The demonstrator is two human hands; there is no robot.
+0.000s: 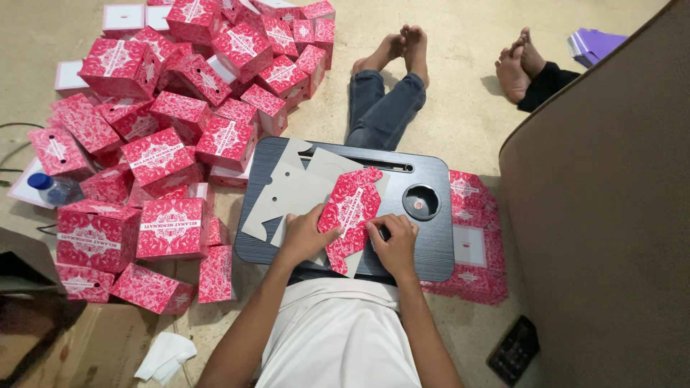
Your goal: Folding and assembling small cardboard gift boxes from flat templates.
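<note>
On the floor to the left, a big heap of folded boxes [165, 136] is already made up — red with white patterning. To the right of the lap tray [431, 215], a low stack of flats [471, 244] lies unfolded, so a fair share appears left to do, though part of it is hidden under the tray's edge. On the tray lies one blank [338, 208], grey side up at the left, one red panel turned over. The left hand [305, 233] lies with fingers together, pressing on the fold's left edge; the right hand [394, 241] is curled, fingertips pushing down on the lower right panel — whether it pinches a flap I cannot tell. This box is only at an early crease. A bottle [54, 188] sits half buried at the heap's left edge
</note>
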